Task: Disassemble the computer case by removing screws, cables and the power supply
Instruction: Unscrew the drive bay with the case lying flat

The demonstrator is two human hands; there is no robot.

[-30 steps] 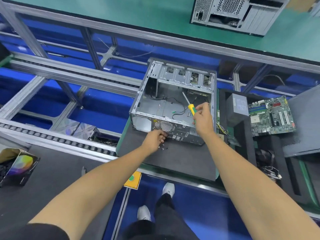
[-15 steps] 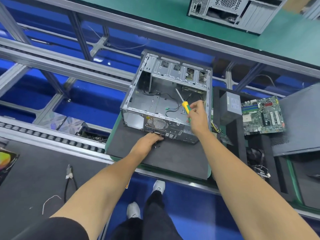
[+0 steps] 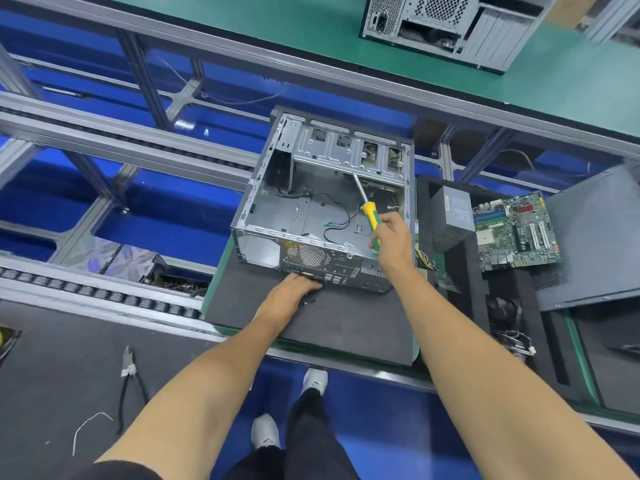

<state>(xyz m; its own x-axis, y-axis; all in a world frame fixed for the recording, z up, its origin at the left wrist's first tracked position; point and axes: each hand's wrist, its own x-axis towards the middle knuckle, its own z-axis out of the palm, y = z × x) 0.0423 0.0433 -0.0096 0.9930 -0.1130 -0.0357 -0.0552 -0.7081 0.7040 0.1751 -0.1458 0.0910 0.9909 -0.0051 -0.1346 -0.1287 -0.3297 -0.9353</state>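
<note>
Two computer cases (image 3: pixel 322 216) (image 3: pixel 446 26), one screwdriver (image 3: pixel 367 206), one motherboard (image 3: pixel 516 230), one power supply (image 3: pixel 453 216), one pliers (image 3: pixel 129 367).

My left hand (image 3: pixel 289 297) covers its own fingertips where they meet the case's (image 3: pixel 277 216) rear panel, so can't tell what they're touching. My right hand (image 3: pixel 393 239) swallows the screwdriver's (image 3: pixel 370 216) handle end. Second case (image 3: pixel 450 26) is cut off at the top edge. Specks near my left hand are too tiny to identify.
</note>
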